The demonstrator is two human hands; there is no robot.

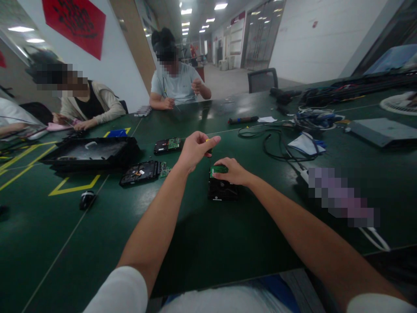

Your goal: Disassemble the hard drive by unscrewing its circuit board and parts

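Observation:
A black hard drive (223, 191) lies on the dark green table in front of me, with a green circuit board (219, 169) at its far end. My right hand (230, 171) has its fingers closed on the board. Above and slightly left of the drive, my left hand (198, 150) is wrapped round a small screwdriver (209, 147) with a yellow and black handle; its tip is too small to make out. Left of my left forearm lies another drive (140, 173) beside a loose circuit board (164, 169). A further drive (167, 145) sits behind it.
Black trays (91, 154) stand at the left, near a computer mouse (87, 200). Cables (314, 119), a white cloth (306, 143) and a silver box (381, 131) lie at the right. Two people work across the table; part of another shows at the left edge.

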